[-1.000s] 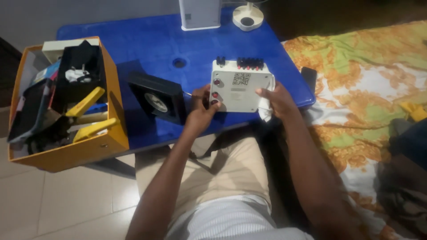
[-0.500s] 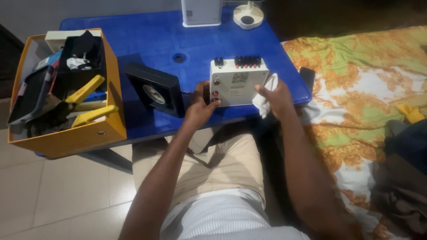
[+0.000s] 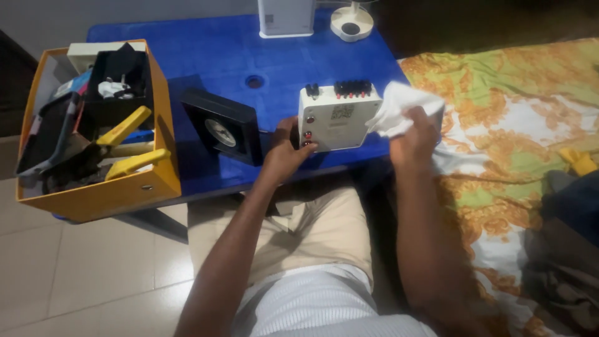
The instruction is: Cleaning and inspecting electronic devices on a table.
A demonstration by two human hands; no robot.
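Note:
A cream box-shaped electrical device (image 3: 340,118) with black and red terminals on top stands near the front edge of the blue table (image 3: 212,56). My left hand (image 3: 284,153) grips its lower left corner and steadies it. My right hand (image 3: 415,134) holds a crumpled white cloth (image 3: 399,109) against the device's right side. A black square fan (image 3: 221,128) leans upright just left of my left hand.
An orange box (image 3: 93,187) with yellow-handled pliers, black parts and other tools sits at the table's left end. A white device (image 3: 286,17) and a round white object (image 3: 351,24) stand at the far edge. A patterned bedsheet (image 3: 518,125) lies to the right.
My right hand lifted from the device's right edge and now holds the white cloth bunched beside it. The left hand stays on the device. The camera view shifted slightly.

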